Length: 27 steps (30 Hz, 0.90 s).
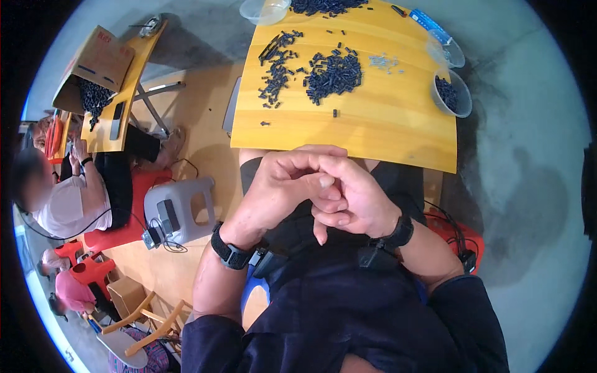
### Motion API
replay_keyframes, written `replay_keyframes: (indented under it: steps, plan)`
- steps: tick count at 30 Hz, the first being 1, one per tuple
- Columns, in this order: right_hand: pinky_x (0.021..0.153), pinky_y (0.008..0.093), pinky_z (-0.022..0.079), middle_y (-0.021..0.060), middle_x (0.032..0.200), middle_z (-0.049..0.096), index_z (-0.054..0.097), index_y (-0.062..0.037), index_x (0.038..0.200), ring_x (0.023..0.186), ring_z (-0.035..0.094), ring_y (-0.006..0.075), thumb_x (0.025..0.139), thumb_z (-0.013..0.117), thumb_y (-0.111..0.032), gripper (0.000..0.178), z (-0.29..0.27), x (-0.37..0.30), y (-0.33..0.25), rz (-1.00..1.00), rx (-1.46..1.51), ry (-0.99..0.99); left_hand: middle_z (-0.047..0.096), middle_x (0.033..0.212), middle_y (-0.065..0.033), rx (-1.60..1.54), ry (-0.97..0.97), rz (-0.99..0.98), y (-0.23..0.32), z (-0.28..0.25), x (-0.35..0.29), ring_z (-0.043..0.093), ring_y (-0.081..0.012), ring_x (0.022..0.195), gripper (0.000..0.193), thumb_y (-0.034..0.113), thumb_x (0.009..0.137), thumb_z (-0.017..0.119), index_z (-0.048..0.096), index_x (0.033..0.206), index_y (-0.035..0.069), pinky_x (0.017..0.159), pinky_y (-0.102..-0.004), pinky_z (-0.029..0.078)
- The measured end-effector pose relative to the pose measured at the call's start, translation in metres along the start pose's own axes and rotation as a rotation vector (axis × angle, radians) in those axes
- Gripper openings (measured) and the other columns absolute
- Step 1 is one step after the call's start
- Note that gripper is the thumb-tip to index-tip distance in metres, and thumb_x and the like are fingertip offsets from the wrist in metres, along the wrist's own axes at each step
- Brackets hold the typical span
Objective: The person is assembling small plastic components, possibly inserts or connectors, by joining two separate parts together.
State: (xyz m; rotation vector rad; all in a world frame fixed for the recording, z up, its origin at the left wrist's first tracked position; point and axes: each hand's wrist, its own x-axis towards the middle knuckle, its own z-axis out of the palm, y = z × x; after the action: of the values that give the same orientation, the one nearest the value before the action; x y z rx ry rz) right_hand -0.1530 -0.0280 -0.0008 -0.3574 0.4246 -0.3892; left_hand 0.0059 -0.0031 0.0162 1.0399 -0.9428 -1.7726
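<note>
Both hands meet over my lap, just off the near edge of the yellow table [398,133]. My left hand [280,183] is closed, its thumb lying against the fingers of the other hand. My right hand [364,196] has its fingers curled in, with one fingertip pointing down. The fingers overlap, so whatever may be between them is hidden. Beyond the hands, a pile of small dark pieces [336,73] lies mid-table. Left of it are scattered dark pieces [275,78]; to its right, small pale pieces [382,62]. A single dark piece [335,113] lies nearer me.
A clear tub of dark pieces [461,102] stands at the right edge, near a blue box [429,26]. Another clear tub [266,11] is at far left. Leftward, a person [81,186] sits by a second table with a tipped cardboard box [102,59] and a grey stool [180,208].
</note>
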Motion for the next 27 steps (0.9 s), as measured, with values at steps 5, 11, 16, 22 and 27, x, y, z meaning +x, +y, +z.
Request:
replay_keyframes:
  steps: [5, 11, 16, 22, 27]
  plan:
    - [0.052, 0.0433, 0.056, -0.0022, 0.05, 0.032, 0.041, -0.0089, 0.067, 0.038, 0.039, 0.0118, 0.094, 0.022, -0.064, 0.064, -0.009, -0.001, -0.005, 0.048, 0.022, -0.078, 0.065, 0.086, -0.0061, -0.064, 0.012, 0.005, 0.001, 0.002, 0.0, 0.062, -0.0095, 0.072, 0.01, 0.003, 0.089, 0.059, 0.065, 0.095, -0.003, 0.068, -0.0232, 0.051]
    - [0.054, 0.0435, 0.057, 0.0001, 0.054, 0.036, 0.045, -0.0073, 0.075, 0.041, 0.044, 0.0142, 0.096, 0.024, -0.061, 0.061, -0.015, -0.001, 0.0, 0.01, -0.087, -0.083, 0.064, 0.088, -0.0051, -0.019, -0.021, 0.059, -0.003, -0.002, 0.001, 0.06, -0.0079, 0.069, 0.009, 0.001, 0.089, 0.057, 0.064, 0.09, -0.005, 0.064, -0.0221, 0.051]
    - [0.049, 0.0397, 0.055, 0.0005, 0.056, 0.04, 0.049, -0.0081, 0.085, 0.042, 0.046, 0.0129, 0.097, 0.034, -0.053, 0.048, -0.011, -0.006, 0.002, -0.061, -0.102, 0.061, 0.064, 0.094, -0.0071, -0.019, -0.083, 0.04, -0.003, 0.0, 0.003, 0.061, -0.011, 0.072, 0.01, -0.002, 0.088, 0.056, 0.064, 0.09, -0.007, 0.062, -0.024, 0.052]
    - [0.045, 0.0348, 0.055, -0.0019, 0.055, 0.042, 0.051, -0.0049, 0.075, 0.043, 0.048, 0.0099, 0.097, 0.047, -0.039, 0.041, -0.014, -0.014, -0.011, -0.076, -0.179, 0.138, 0.062, 0.112, -0.0111, 0.088, 0.056, 0.073, -0.019, -0.001, 0.004, 0.061, -0.0148, 0.097, 0.027, -0.003, 0.086, 0.059, 0.059, 0.113, -0.006, 0.085, -0.0273, 0.05]
    - [0.04, 0.0244, 0.045, 0.0003, 0.055, 0.051, 0.058, -0.0023, 0.075, 0.041, 0.05, 0.0079, 0.091, 0.059, -0.033, 0.034, -0.063, -0.042, -0.073, -0.477, -0.849, 0.633, 0.065, 0.105, -0.0099, 0.206, 0.206, 0.075, -0.029, -0.006, 0.011, 0.06, -0.0146, 0.099, 0.031, -0.003, 0.086, 0.061, 0.058, 0.116, -0.005, 0.089, -0.028, 0.048]
